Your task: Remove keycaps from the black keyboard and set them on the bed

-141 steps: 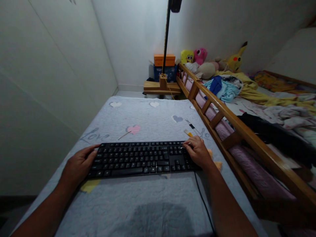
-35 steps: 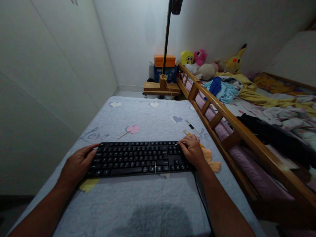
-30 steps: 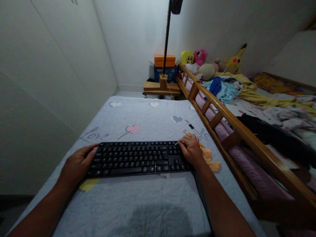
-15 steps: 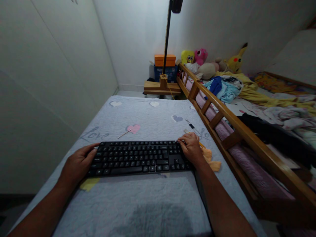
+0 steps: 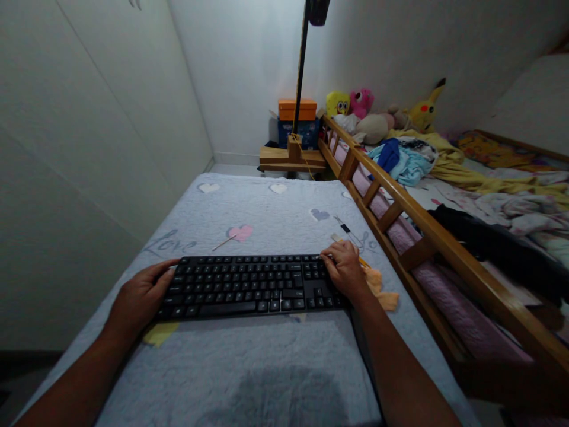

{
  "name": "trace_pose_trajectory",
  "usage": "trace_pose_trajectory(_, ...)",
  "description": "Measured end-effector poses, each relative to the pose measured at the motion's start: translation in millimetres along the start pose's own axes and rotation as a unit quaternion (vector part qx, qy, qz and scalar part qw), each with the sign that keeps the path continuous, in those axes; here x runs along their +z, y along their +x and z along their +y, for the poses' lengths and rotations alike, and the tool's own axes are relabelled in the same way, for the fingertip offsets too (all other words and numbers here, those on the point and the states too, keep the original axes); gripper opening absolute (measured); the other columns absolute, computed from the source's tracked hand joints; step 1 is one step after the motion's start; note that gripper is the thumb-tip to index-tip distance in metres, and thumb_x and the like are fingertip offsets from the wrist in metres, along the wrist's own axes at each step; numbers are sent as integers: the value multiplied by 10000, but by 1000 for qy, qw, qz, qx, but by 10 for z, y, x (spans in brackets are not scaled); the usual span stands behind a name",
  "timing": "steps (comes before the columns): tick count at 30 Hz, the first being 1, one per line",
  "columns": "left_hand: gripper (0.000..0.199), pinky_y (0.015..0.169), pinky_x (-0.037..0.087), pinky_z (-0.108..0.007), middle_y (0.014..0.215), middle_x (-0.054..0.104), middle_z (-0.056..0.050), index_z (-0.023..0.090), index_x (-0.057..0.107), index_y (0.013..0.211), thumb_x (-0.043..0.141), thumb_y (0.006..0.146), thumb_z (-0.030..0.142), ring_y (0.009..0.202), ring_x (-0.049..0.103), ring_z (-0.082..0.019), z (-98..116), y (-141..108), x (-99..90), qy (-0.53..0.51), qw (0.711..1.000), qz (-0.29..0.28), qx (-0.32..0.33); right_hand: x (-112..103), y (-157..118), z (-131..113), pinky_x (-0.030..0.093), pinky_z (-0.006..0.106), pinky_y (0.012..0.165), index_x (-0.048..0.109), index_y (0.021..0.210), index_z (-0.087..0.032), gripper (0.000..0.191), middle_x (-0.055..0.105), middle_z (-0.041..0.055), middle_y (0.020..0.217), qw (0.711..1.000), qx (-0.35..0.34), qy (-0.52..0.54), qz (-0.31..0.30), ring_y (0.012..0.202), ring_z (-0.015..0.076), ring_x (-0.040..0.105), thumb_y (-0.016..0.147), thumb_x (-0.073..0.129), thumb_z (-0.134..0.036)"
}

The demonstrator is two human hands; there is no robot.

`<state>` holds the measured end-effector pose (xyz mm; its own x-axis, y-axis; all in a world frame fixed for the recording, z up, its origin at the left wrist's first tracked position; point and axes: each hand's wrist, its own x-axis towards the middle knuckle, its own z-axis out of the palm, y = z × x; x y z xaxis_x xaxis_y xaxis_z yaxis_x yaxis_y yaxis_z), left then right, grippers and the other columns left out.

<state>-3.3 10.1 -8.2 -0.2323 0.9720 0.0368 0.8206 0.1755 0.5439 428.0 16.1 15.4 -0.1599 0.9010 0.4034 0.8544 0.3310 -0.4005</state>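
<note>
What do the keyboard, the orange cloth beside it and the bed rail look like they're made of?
Keyboard: probably matte black plastic, judging by its dull, evenly moulded surface.
Orange cloth: soft-looking fabric, since it lies crumpled in folds; the fibre can't be told.
Bed rail: most likely varnished wood, going by its warm brown colour and the glossy highlight along the top.

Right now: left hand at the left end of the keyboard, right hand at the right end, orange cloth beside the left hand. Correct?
Cloth's on the other side: the head view shows the orange cloth beside the right hand. Left hand at the left end of the keyboard, right at the right end: yes.
</note>
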Motion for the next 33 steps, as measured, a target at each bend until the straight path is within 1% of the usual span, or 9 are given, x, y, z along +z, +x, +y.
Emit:
trace_pose_trajectory(9,533,949,459,-356,1190,680,-74,193,642,1204,382,844,487,1064,624,-242,-6,19,18,4,1000,-3,4,59,20,39,289,404,911,678,809,-234,125,693,16,860,1000,12,-6,3,966,236,490,878,579,-202)
trace_pose_trajectory(17,530,948,460,-361,1179,684,-78,195,645,1196,396,836,493,1059,628,-244,-59,22,29,0,1000,1,5,27,30,99,303,393,880,662,790,-215,135,691,37,866,999,29,-8,14,953,238,502,863,555,-177)
trace_pose_trajectory(23,532,939,468,-362,1175,687,-85,186,656,1181,392,829,484,1049,633,-248,-16,22,29,5,1000,6,7,5,19,143,297,397,890,660,781,-213,133,706,44,924,999,42,0,14,983,241,508,854,557,-170)
trace_pose_trajectory(27,526,932,472,-362,1177,686,-83,188,658,1176,396,830,485,1049,633,-249,-11,23,20,3,1000,6,10,-7,50,112,297,391,876,660,789,-212,133,698,42,902,999,38,-9,-6,967,237,501,859,552,-181)
trace_pose_trajectory(33,531,941,465,-368,1183,681,-88,191,645,1194,393,837,492,1068,624,-251,-43,25,22,-7,1000,-4,1,-68,189,32,289,383,862,668,771,-203,152,676,44,859,997,24,-39,-62,939,227,502,859,546,-178)
